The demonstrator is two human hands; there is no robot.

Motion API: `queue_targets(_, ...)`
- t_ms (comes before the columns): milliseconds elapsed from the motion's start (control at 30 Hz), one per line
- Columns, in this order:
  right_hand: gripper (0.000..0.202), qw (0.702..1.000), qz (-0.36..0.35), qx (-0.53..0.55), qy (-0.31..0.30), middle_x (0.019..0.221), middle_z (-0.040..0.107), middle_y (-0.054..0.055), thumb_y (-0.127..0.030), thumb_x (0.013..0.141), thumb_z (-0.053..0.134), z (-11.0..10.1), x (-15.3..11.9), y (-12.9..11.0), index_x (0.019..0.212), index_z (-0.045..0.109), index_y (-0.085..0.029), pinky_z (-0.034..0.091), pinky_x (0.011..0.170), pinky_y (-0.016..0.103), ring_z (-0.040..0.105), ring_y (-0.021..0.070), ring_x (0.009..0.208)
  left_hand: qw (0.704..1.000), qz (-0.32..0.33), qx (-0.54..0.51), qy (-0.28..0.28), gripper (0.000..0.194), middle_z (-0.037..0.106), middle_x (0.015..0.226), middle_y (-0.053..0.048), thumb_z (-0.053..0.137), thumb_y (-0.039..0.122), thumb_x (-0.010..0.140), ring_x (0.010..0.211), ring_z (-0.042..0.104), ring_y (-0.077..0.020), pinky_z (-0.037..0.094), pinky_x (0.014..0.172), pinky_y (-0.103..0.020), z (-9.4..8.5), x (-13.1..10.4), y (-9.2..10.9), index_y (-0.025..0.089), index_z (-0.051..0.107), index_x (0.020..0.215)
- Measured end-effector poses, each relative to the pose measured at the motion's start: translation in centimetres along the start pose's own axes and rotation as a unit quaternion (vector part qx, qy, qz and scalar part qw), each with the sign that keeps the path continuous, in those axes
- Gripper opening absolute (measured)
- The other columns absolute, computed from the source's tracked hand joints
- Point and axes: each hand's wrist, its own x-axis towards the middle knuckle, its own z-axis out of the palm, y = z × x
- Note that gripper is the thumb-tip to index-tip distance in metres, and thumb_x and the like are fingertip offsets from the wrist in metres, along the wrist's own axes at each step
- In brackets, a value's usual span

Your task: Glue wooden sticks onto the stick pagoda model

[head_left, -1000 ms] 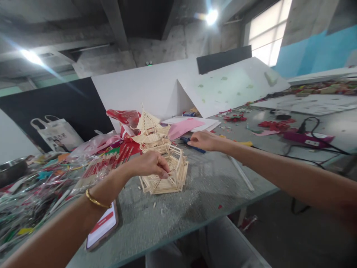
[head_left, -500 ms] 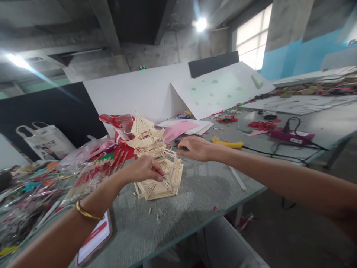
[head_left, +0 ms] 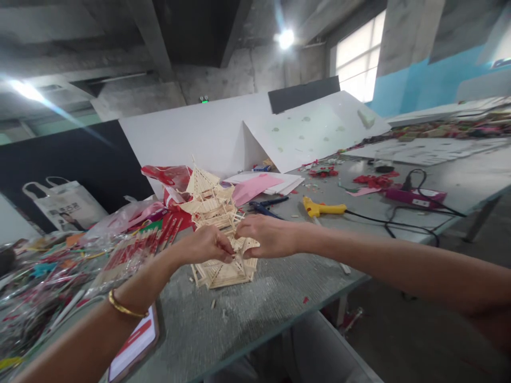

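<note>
A pagoda model (head_left: 207, 205) of thin pale wooden sticks stands on the grey table (head_left: 279, 308), its tiered roofs rising to a pointed tip. At its near side my left hand (head_left: 207, 244) has thumb and forefinger pinched together; whatever lies between them is too small to name. My right hand (head_left: 267, 235) is closed at the model's right side, fingers bent and close to the left fingertips. What it grips is hidden. Between the hands the middle of the model is partly covered. Blue-handled pliers (head_left: 262, 208) lie on the table behind my right hand.
A yellow hot glue gun (head_left: 325, 208) with a black cord lies right of the pliers. A phone (head_left: 136, 343) rests under my left forearm. Plastic-wrapped craft materials (head_left: 123, 255) crowd the left. A purple power strip (head_left: 415, 197) lies at right, and pink paper (head_left: 255, 187) behind.
My right hand has left the pliers, which now lie in plain view, and has moved left and nearer to the model's side. My left hand has barely moved.
</note>
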Motion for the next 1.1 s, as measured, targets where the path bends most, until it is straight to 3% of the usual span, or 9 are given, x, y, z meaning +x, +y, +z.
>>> queue_targets(233, 0.02, 0.998, -0.054, 0.017, -0.01, 0.088, 0.066, 0.009, -0.027, 0.077, 0.062, 1.2, 1.0, -0.3, 0.09, 0.066, -0.012, 0.04, 0.079, 0.028, 0.057, 0.0179, 0.089, 1.0, 0.007, -0.01, -0.004, 0.02, 0.06, 0.06, 0.004, 0.064, 0.031, 0.064, 0.057, 0.045, -0.0093, 0.031, 0.055, -0.019, 0.1, 0.0, -0.1, 0.019, 0.073, 0.078)
queue_targets(567, 0.018, 0.999, -0.035, 0.016, -0.027, 0.085, 0.068, 0.009, -0.024, 0.081, 0.057, 1.2, 0.9, -0.7, 0.09, 0.067, -0.012, 0.039, 0.073, 0.026, 0.058, 0.0167, 0.083, 1.0, 0.026, -0.016, 0.001, 0.019, 0.059, 0.062, 0.004, 0.06, 0.028, 0.068, 0.059, 0.046, -0.0095, 0.031, 0.055, -0.019, 0.0, -0.6, 0.3, 0.018, 0.071, 0.079)
queue_targets(900, 0.018, 0.994, -0.022, -0.004, -0.103, 0.08, 0.067, 0.008, -0.027, 0.078, 0.06, 0.0, 0.7, 1.0, 0.085, 0.068, -0.012, 0.034, 0.064, 0.024, 0.056, 0.0152, 0.072, 0.997, 0.047, -0.046, 0.031, 0.022, 0.051, 0.057, 0.004, 0.058, 0.03, 0.07, 0.053, 0.037, -0.0075, 0.027, 0.051, -0.019, 0.2, -0.1, 1.4, 0.016, 0.071, 0.08)
queue_targets(1100, 0.021, 0.991, -0.005, 0.002, -0.136, 0.087, 0.067, 0.01, -0.024, 0.077, 0.061, -1.0, -0.2, 1.8, 0.091, 0.067, -0.011, 0.035, 0.069, 0.025, 0.057, 0.017, 0.079, 0.996, 0.046, -0.022, 0.072, 0.019, 0.046, 0.053, 0.005, 0.056, 0.028, 0.07, 0.051, 0.035, -0.0065, 0.024, 0.048, -0.019, 1.0, 1.0, 2.9, 0.015, 0.07, 0.074)
